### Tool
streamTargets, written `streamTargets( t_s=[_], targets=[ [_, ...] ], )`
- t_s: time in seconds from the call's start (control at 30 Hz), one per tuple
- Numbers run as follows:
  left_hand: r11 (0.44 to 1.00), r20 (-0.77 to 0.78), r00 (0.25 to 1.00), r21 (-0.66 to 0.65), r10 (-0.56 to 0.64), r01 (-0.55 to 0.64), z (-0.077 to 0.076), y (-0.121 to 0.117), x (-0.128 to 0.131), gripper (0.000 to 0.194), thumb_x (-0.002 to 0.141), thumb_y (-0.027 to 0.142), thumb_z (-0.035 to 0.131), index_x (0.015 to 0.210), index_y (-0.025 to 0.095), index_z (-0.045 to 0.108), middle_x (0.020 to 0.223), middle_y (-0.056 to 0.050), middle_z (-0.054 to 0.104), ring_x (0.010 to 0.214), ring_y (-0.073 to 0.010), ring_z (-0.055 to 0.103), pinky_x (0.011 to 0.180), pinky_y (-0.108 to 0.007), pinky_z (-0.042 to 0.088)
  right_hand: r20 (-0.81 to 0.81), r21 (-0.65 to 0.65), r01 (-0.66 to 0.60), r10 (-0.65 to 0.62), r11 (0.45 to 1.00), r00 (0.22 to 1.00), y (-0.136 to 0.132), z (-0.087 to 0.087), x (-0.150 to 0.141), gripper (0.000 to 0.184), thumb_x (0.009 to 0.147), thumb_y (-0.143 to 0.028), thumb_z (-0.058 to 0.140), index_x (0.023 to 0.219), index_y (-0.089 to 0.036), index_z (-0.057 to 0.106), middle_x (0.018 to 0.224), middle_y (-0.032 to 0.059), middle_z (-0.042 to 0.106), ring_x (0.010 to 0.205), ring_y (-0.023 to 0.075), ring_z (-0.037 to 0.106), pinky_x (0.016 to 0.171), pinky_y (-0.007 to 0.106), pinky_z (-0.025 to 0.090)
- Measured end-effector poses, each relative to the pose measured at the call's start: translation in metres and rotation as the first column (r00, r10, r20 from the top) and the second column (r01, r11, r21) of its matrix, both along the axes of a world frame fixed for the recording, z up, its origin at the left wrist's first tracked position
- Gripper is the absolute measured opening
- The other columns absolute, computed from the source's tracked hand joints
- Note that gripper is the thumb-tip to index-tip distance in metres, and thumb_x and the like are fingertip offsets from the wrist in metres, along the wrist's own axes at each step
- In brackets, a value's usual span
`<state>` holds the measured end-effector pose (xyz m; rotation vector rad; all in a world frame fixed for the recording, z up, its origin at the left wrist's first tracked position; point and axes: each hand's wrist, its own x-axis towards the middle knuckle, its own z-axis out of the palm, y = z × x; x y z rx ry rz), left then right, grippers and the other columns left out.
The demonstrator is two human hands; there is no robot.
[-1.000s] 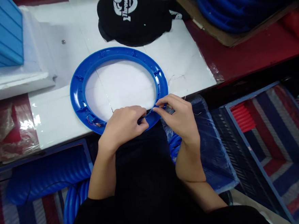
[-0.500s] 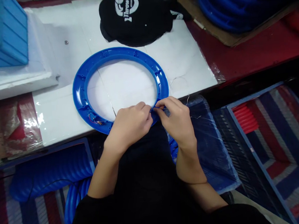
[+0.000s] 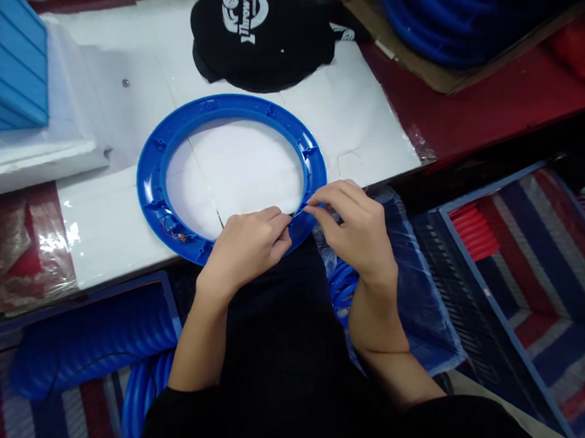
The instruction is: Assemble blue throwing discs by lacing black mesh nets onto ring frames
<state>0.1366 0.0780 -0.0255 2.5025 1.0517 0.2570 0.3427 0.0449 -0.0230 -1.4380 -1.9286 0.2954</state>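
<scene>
A blue plastic ring (image 3: 150, 174) lies on the white-covered table with its ribbed, hollow side up. At its near left, a small part with thin wires (image 3: 177, 236) sits in the channel. Over the near edge of the ring, my left hand (image 3: 251, 243) is closed, thumb and forefinger pinching one end of a thin pale wire (image 3: 299, 212). My right hand (image 3: 353, 223) pinches the same wire a little to the right, above the ring's near right part. A short stretch of wire shows taut between the two hands. The left fingertips are partly hidden.
A black cloth with white print (image 3: 270, 44) lies behind the ring. At the far left stands a light blue bin (image 3: 16, 71) on white foam (image 3: 32, 160). A cardboard box (image 3: 443, 78) of blue rings is far right. Lined crates (image 3: 568, 286) stand below the table.
My hands have drawn slightly apart, the right one moving right, and a stretch of wire now shows between them. The whole view has shifted a little.
</scene>
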Motion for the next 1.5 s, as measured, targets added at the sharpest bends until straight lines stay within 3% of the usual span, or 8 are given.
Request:
streamTargets(
  t_s=[0.17, 0.3, 0.43, 0.6, 0.8, 0.97, 1.2, 1.5],
  targets=[
    [0.999, 0.039, 0.998, -0.006, -0.047, 0.047, -0.001, 0.005, -0.007, 0.027, 0.102, 0.020, 0.050, 0.107, 0.018, 0.076, 0.097, -0.006, 0.077, 0.087, -0.0208, 0.072, 0.068, -0.031, 0.046, 0.024, -0.074, -0.029, 0.031, 0.997, 0.999, 0.011, -0.005, 0.000, 0.012, 0.099, -0.014, 0.063, 0.094, -0.025, 0.065, 0.093, 0.0029, 0.070, 0.092, 0.0227, 0.065, 0.087, 0.040, 0.053],
    [0.995, 0.009, 0.998, 0.074, -0.062, 0.061, 0.005, 0.005, -0.010, 0.027, 0.102, 0.023, 0.050, 0.104, 0.019, 0.076, 0.097, -0.007, 0.077, 0.090, -0.0225, 0.071, 0.069, -0.032, 0.047, -0.007, -0.117, 0.059, -0.060, 0.991, 0.998, 0.004, -0.009, -0.008, 0.011, 0.097, -0.013, 0.065, 0.098, -0.025, 0.065, 0.095, 0.0036, 0.069, 0.092, 0.0228, 0.066, 0.087, 0.039, 0.055],
    [0.995, -0.071, 0.997, 0.099, -0.013, 0.020, 0.012, 0.000, 0.001, 0.027, 0.104, 0.027, 0.050, 0.106, 0.016, 0.074, 0.097, -0.009, 0.076, 0.091, -0.0260, 0.071, 0.071, -0.036, 0.050, 0.016, -0.112, 0.159, -0.158, 0.981, 0.987, -0.008, -0.010, -0.023, 0.016, 0.099, -0.013, 0.061, 0.109, -0.023, 0.067, 0.096, 0.0062, 0.068, 0.095, 0.0252, 0.066, 0.090, 0.043, 0.055],
    [0.995, -0.151, 0.987, 0.082, 0.060, -0.048, 0.014, -0.008, 0.014, 0.026, 0.102, 0.016, 0.046, 0.104, 0.014, 0.071, 0.096, -0.011, 0.074, 0.089, -0.0273, 0.072, 0.067, -0.037, 0.050, 0.031, -0.142, 0.205, -0.203, 0.968, 0.979, -0.020, -0.010, -0.035, 0.030, 0.100, -0.014, 0.057, 0.127, -0.025, 0.064, 0.099, 0.0070, 0.069, 0.097, 0.0269, 0.065, 0.093, 0.048, 0.056],
    [0.992, -0.113, 0.988, 0.081, 0.101, -0.093, 0.004, -0.010, 0.006, 0.020, 0.099, 0.018, 0.050, 0.100, 0.017, 0.070, 0.091, -0.008, 0.073, 0.081, -0.0239, 0.071, 0.059, -0.033, 0.044, 0.091, -0.178, 0.175, -0.161, 0.968, 0.983, -0.024, -0.009, -0.037, 0.025, 0.099, -0.013, 0.059, 0.121, -0.024, 0.067, 0.097, 0.0078, 0.071, 0.096, 0.0270, 0.066, 0.091, 0.046, 0.055],
    [0.995, -0.059, 0.998, 0.092, 0.028, -0.023, -0.002, -0.006, -0.002, 0.014, 0.098, 0.016, 0.052, 0.096, 0.018, 0.066, 0.092, -0.005, 0.073, 0.084, -0.0227, 0.070, 0.061, -0.032, 0.042, -0.110, -0.239, 0.069, -0.098, 0.968, 0.989, -0.024, -0.005, -0.016, 0.026, 0.097, -0.014, 0.066, 0.120, -0.027, 0.066, 0.097, 0.0017, 0.074, 0.087, 0.0204, 0.068, 0.084, 0.037, 0.057],
    [0.997, -0.049, 0.999, 0.073, 0.016, -0.013, -0.002, -0.005, -0.003, 0.014, 0.096, 0.015, 0.052, 0.094, 0.018, 0.066, 0.091, -0.006, 0.074, 0.083, -0.0213, 0.069, 0.063, -0.032, 0.042, -0.032, 0.010, 0.046, -0.046, 0.999, 0.998, -0.010, -0.002, -0.008, 0.014, 0.103, -0.015, 0.058, 0.100, -0.025, 0.068, 0.096, 0.0046, 0.075, 0.092, 0.0216, 0.070, 0.084, 0.039, 0.057],
    [0.999, 0.006, 1.000, 0.013, -0.030, 0.030, -0.002, 0.000, -0.013, 0.017, 0.098, 0.018, 0.052, 0.096, 0.017, 0.069, 0.092, -0.005, 0.074, 0.085, -0.0207, 0.071, 0.067, -0.031, 0.044, -0.037, 0.021, 0.028, -0.027, 0.999, 0.999, -0.007, -0.023, -0.009, 0.010, 0.099, -0.012, 0.066, 0.100, -0.022, 0.067, 0.094, 0.0041, 0.072, 0.088, 0.0202, 0.068, 0.082, 0.035, 0.057]
  ],
)
